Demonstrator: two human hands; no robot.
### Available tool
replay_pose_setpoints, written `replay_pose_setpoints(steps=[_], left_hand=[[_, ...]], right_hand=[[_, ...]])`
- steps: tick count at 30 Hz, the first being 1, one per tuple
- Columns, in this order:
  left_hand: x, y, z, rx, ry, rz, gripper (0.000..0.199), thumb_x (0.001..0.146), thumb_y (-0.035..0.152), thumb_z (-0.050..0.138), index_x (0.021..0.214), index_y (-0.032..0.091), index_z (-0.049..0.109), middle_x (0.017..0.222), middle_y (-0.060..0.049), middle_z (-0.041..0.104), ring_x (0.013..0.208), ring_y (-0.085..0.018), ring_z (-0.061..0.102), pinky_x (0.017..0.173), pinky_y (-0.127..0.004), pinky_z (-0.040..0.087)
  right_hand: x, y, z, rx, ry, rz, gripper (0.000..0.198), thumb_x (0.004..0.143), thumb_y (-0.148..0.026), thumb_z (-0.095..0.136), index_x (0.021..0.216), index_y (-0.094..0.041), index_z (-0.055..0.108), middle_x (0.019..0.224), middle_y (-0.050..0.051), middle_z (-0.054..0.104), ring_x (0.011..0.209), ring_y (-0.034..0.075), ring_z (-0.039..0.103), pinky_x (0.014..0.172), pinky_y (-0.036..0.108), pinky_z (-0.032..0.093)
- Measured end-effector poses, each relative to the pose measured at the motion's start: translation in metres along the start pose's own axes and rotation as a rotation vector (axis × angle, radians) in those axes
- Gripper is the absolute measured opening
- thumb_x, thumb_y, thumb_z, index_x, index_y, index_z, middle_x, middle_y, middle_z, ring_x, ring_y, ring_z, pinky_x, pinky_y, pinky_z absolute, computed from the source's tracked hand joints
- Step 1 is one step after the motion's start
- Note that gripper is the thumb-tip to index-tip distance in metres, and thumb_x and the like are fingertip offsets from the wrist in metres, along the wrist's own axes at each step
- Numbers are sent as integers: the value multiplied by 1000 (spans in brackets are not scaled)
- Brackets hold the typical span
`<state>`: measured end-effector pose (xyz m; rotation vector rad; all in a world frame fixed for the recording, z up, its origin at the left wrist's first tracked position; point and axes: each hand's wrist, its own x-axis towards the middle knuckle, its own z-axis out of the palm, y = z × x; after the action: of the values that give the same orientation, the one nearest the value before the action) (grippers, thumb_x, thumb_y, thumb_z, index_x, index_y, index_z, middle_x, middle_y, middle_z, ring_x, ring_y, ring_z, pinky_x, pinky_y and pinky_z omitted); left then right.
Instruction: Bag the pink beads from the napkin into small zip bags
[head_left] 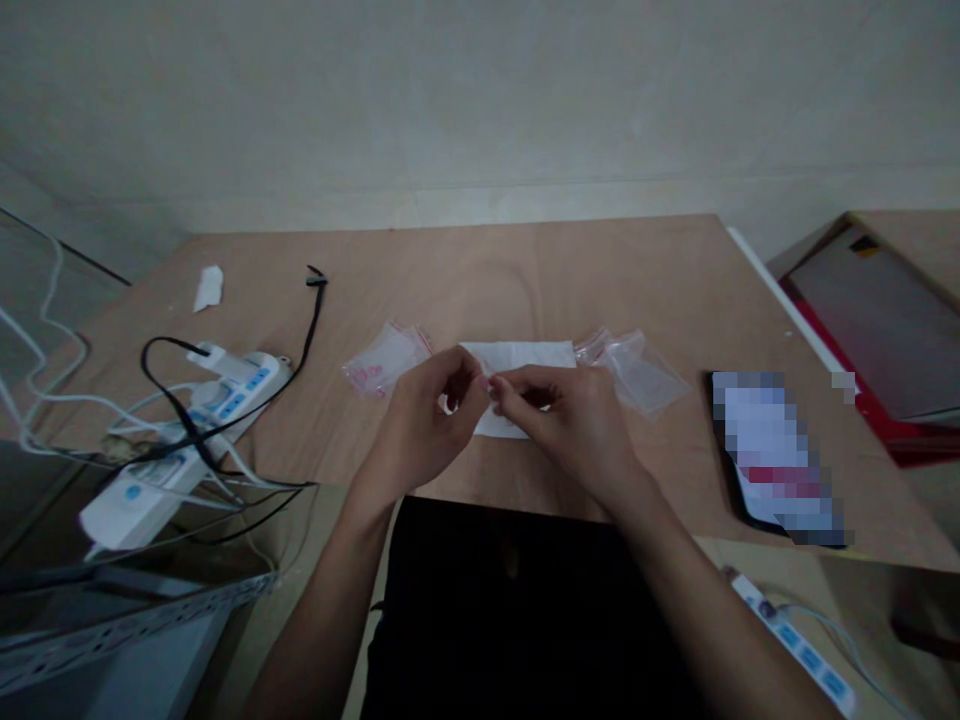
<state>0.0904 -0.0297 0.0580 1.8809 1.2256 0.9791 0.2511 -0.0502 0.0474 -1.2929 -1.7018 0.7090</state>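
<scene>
My left hand (437, 410) and my right hand (566, 415) meet fingertip to fingertip above a white sheet (517, 355) on the wooden table. Both are closed in a pinch. Something tiny shows between the fingertips, too small to name. Left of my left hand lies a clear zip bag (386, 358) with small pink pieces in it. Just right of my right hand is another clear zip bag (641, 372), which looks flat. My hands cover part of the sheet.
A white power strip (180, 450) with tangled cables lies at the table's left, near a scrap of white paper (209, 287). A phone (772, 450) rests at the right. Below the right edge is a second power strip (795, 645). A pale wall (480, 110) stands behind.
</scene>
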Motion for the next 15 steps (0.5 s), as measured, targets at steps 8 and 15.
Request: replay_pose_setpoints(steps=[8,15], left_hand=[[-1,18,-1,156,-2,-87,21,78,23,46,57,20,44,51,5,42,48,-9,37,47,-25,26],[8,24,2,-14,-12,-108,24,79,26,43,55,21,42,50,4,41,48,-10,38,46,-25,27]], right_hand=[[-3,5,-5,-90,102,-97,25,86,-23,58,108,-20,68,110,8,72,100,22,67,83,36,54],[0,22,1,517,-180,-110,69,62,-37,86,125,-30,58,134,4,61,125,22,55,106,43,43]])
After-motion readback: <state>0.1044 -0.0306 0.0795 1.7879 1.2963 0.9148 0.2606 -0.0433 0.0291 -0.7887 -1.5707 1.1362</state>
